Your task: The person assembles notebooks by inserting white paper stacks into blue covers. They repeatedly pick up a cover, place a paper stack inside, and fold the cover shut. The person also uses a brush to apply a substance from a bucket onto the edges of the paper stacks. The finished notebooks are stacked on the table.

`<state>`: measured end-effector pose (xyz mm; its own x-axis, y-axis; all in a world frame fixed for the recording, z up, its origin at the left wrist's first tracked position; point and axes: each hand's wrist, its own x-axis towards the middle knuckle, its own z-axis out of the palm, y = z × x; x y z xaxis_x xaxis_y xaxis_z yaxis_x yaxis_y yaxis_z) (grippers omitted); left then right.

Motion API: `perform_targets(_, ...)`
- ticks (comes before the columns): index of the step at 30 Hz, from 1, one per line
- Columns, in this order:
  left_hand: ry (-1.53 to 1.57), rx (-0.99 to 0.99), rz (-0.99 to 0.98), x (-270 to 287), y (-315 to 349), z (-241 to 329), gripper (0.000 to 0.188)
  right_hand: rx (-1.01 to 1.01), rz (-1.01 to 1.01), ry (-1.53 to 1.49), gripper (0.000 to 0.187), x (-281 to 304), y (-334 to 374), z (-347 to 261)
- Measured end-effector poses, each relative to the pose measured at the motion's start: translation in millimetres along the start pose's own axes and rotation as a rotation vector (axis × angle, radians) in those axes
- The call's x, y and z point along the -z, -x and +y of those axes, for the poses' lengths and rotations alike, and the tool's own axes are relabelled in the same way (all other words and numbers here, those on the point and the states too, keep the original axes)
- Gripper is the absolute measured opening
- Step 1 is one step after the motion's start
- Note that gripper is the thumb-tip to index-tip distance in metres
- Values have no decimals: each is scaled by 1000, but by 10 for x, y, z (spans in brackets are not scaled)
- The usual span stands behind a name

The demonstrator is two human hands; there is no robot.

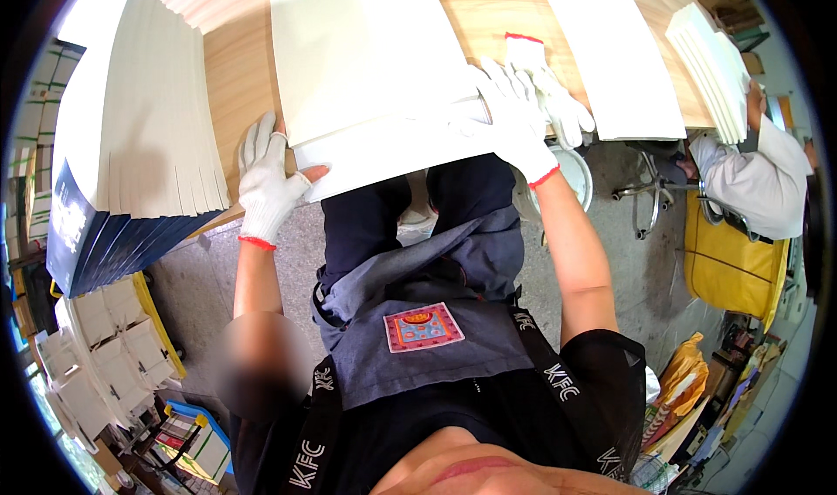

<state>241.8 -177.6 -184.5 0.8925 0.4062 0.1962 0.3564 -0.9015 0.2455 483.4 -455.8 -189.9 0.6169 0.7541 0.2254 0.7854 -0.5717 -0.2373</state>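
Observation:
My left hand, in a white glove with a red cuff and bare thumb tip, lies with fingers spread at the left edge of a white sheet. Its thumb rests by the sheet's near corner. My right hand, gloved the same way, presses on the sheet's right end. Between its thumb and fingers shows a pale thing with a shiny grey edge; bright light hides its kind. Beyond the sheet lies a large stack of cream paper. A loose white glove with a red cuff lies beside my right hand.
Dark-blue-covered books stand packed at the table's left. A white paper stack and thinner pale stacks lie right. Under the table edge stands a white bucket. A person in a light sleeve sits at far right.

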Motion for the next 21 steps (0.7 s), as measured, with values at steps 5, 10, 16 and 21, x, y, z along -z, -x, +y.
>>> perform_targets(5, -1, -6, -8, -1, 17, -17, 88, 12, 18, 37, 86, 8, -8, -18)
perform_targets(10, -15, -40, 20, -4, 9, -43, 87, 7, 14, 97, 90, -61, -7, 20)
perform_targets(16, 309, -31, 93, 204, 97, -38, 84, 86, 141, 51, 85, -142, 28, 83)
perform_targets(21, 32, -268, -17, 503, 131, 109, 58, 83, 182, -67, 79, -121, 24, 75)
